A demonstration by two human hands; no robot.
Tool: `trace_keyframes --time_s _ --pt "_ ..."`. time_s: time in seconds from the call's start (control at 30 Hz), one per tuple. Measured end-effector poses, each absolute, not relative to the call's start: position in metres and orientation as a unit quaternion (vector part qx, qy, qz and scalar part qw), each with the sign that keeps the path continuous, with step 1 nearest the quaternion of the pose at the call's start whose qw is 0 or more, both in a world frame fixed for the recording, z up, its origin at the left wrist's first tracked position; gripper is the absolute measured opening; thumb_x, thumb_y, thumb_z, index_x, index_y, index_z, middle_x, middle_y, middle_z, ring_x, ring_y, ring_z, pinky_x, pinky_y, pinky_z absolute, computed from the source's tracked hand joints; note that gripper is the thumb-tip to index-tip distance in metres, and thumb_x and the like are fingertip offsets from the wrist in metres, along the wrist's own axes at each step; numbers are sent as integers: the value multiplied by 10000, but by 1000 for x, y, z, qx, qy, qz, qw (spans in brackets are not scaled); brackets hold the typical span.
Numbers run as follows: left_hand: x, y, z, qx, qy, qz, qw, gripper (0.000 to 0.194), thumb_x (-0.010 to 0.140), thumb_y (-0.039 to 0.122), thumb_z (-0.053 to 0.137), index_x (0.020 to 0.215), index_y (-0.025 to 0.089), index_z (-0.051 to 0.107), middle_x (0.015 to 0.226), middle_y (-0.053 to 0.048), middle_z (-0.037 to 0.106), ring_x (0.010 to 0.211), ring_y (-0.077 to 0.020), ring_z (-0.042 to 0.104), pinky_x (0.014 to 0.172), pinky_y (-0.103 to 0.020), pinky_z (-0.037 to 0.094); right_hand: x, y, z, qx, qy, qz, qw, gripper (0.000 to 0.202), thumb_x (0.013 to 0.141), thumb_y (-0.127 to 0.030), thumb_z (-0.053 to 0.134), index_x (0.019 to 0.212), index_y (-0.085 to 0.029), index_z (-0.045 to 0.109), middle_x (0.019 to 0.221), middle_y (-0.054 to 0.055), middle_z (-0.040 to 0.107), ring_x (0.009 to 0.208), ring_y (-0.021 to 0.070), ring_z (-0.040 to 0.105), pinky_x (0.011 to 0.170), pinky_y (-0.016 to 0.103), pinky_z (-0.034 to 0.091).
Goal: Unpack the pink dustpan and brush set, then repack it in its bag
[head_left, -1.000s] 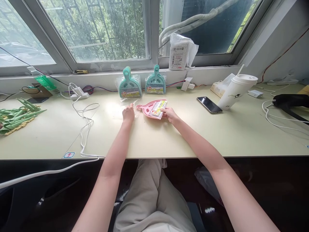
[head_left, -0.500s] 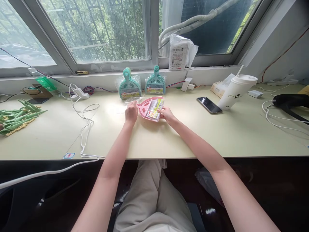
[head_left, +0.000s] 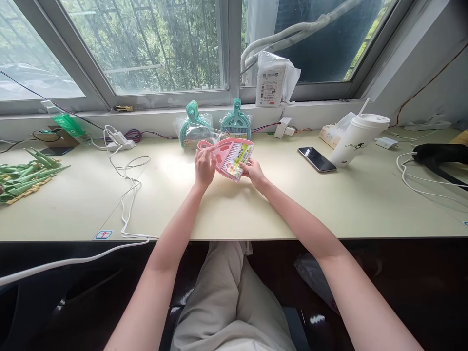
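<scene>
A small pink dustpan [head_left: 220,155] is tilted up above the table between my two hands. A brush with white bristles [head_left: 231,157] lies in it, partly covered by a printed card [head_left: 242,155]. My left hand [head_left: 204,169] is closed on the dustpan at its handle end; some fingertips are hidden behind it. At the wide end, my right hand [head_left: 253,173] pinches the card and the pan's edge between thumb and fingers. Just behind stand turquoise dustpan sets [head_left: 193,119] in clear wrap, and another turquoise set [head_left: 236,119] is to their right.
A phone [head_left: 317,159], a white cup with a straw [head_left: 358,139] and a tissue pack [head_left: 334,131] are on the right. White cables [head_left: 133,185] run across the left, near green leaf-like strips [head_left: 29,175]. A wrapped box [head_left: 272,83] stands on the sill.
The dustpan has been raised and tilted, its handle end lifting off the table. My left hand has shifted right and its grip has changed. My right hand stays nearly in place.
</scene>
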State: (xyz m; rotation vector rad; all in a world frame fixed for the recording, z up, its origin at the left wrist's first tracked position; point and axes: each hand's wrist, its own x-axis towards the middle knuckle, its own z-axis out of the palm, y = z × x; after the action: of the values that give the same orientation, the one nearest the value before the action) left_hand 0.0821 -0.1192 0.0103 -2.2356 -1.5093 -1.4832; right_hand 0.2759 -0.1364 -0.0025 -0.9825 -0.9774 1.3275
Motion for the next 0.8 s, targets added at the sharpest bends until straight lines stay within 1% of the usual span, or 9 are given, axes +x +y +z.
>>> trace_keyframes --time_s 0.07,0.17,0.23,0.33,0.43,0.53,0.6,0.67,0.8 --pt "78 -119 14 -707 -502 -497 21 354 944 255 404 1250 219 579 1258 -75 649 1252 -214 526 1190 -437 220 277 -137 -2 -411 -436 568 564 206 798 -183 718 979 -166 623 927 54 755 721 174 722 755 394 633" --pt "76 -122 18 -731 -479 -484 -42 340 906 222 440 1193 214 621 1228 -71 667 1197 -223 563 1130 -408 321 275 -139 -3 -410 -451 568 553 244 780 -215 743 987 -172 622 889 43 752 704 170 717 740 390 633" --pt "80 -127 19 -756 -454 -464 -83 316 895 212 450 1144 221 645 1200 -62 682 1169 -226 583 1111 -403 341 272 -140 -4 -414 -451 567 552 256 769 -220 754 983 -177 620 878 38 750 715 167 716 757 391 628" --pt "90 -136 21 -753 -463 -462 -75 324 920 213 406 1151 234 633 1203 -51 680 1202 -217 567 1169 -421 252 270 -140 -7 -411 -440 564 566 242 763 -207 756 961 -178 618 891 36 749 764 165 717 802 388 617" --pt "93 -142 25 -663 -550 -509 -7 392 949 262 395 1321 229 514 1375 -89 563 1370 -227 420 1197 -441 189 271 -138 -8 -399 -424 563 587 248 768 -222 755 965 -185 609 932 35 746 813 163 716 827 379 609" --pt "84 -140 30 -548 -632 -549 2 584 953 380 437 1490 222 270 1529 -151 356 1478 -267 238 1190 -485 202 273 -135 -9 -388 -414 561 603 264 774 -251 754 982 -198 601 984 31 740 845 158 715 841 367 605" --pt "76 -133 31 -496 -643 -581 -52 653 963 440 410 1522 230 148 1550 -172 296 1488 -270 219 1175 -491 249 273 -134 -10 -381 -411 561 609 256 781 -253 745 985 -200 600 997 31 739 846 153 713 842 357 604" --pt "69 -125 30 -466 -601 -630 -159 652 973 462 375 1524 233 113 1552 -169 295 1475 -242 266 1145 -445 327 274 -134 -10 -370 -410 563 615 238 791 -241 730 986 -196 601 990 31 740 837 150 712 835 350 607" --pt "68 -111 22 -463 -427 -620 -469 561 966 433 363 1469 191 301 1404 -149 524 1283 -210 538 1022 -369 473 273 -135 -10 -362 -409 566 618 243 790 -221 727 997 -196 602 985 31 742 850 155 714 839 353 607"
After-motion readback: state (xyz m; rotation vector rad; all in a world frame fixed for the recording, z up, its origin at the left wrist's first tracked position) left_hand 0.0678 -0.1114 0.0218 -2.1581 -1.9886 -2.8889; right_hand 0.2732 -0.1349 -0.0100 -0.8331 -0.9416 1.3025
